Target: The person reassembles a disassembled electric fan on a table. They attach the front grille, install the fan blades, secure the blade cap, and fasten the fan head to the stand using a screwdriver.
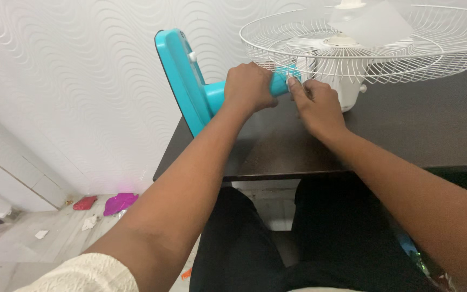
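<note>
We are working on a table fan lying on its side on the dark brown wooden table (406, 135), with its turquoise plastic stem (220, 94) stretched sideways and its flat turquoise base (182, 81) standing up on edge past the table's left corner. Our left hand (249, 86) is wrapping the stem, its grip clamped around the tube just short of the head. Our right hand (320, 105) is resting beside it, thumb and forefinger pinched together at the joint where the stem meets the white motor housing (349, 92) (what they are pinching is too small to tell).

The white wire cage (374, 43) is facing upward and spreading wide over the table, with a pale translucent blade (377, 24) inside. We judge the fan light but top-heavy and awkward: the stem is stiff and smooth, a good place to hold, while the thin cage wires would likely bend and the blade would crack under pressure.

The base is overhanging the table edge beside the white wave-patterned wall (82, 81), so there is little room on the left. Open table is lying to the right and toward us; our knees in black trousers (255, 243) are sitting beneath the near edge.
</note>
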